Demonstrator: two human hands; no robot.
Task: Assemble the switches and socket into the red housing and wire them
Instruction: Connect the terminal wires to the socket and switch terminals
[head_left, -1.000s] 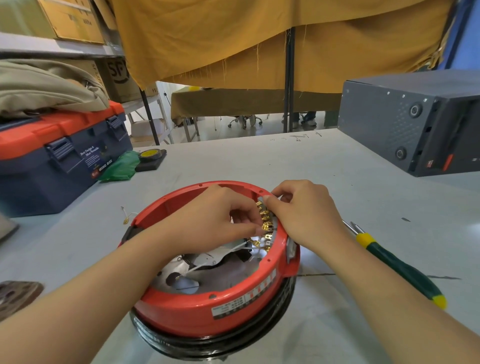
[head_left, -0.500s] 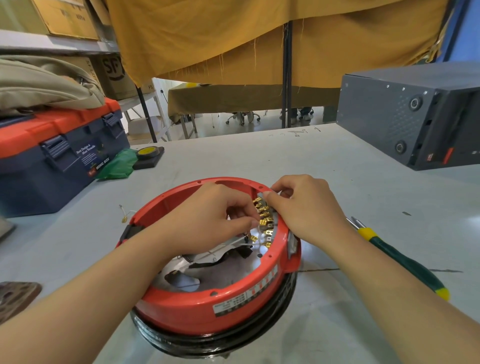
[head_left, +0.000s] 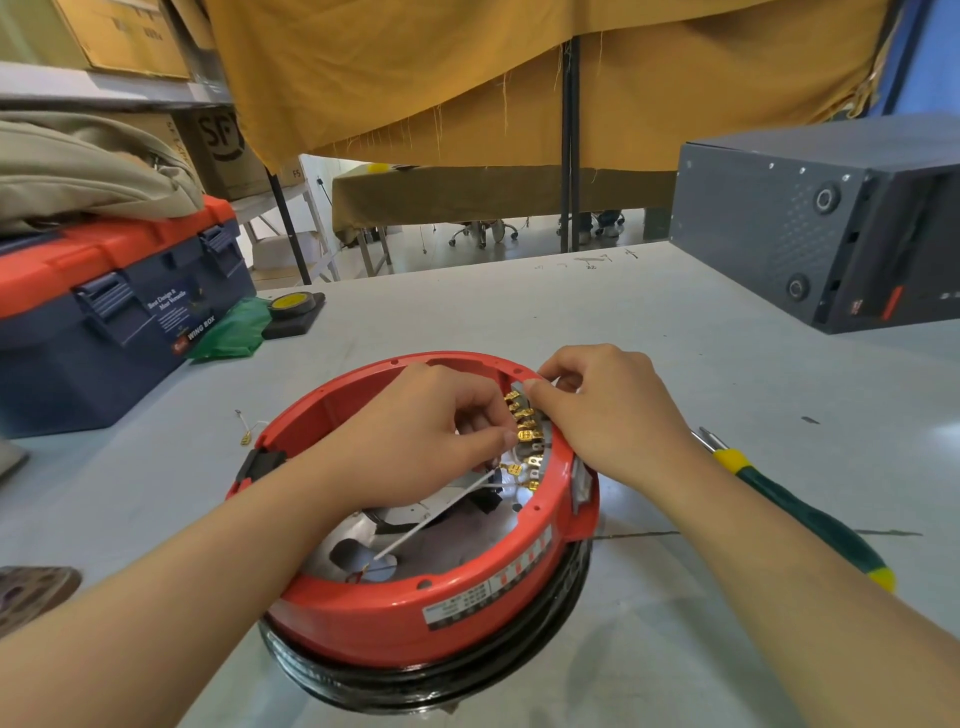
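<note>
The round red housing sits on a black ring in front of me on the grey table. Along its inner right wall runs a grey switch and socket block with a row of brass terminals. My left hand reaches inside and pinches the end of a thin white wire at those terminals. My right hand curls over the rim and grips the grey block from outside, fingertips on its top edge.
A green-and-yellow screwdriver lies right of the housing, partly under my right arm. A blue and red toolbox stands at left, a dark grey case at the back right. A loose wire with a brass lug lies left of the housing.
My left hand has drawn the white wire up toward the terminals, so it now stretches across the housing. My right hand has stayed on the rim.
</note>
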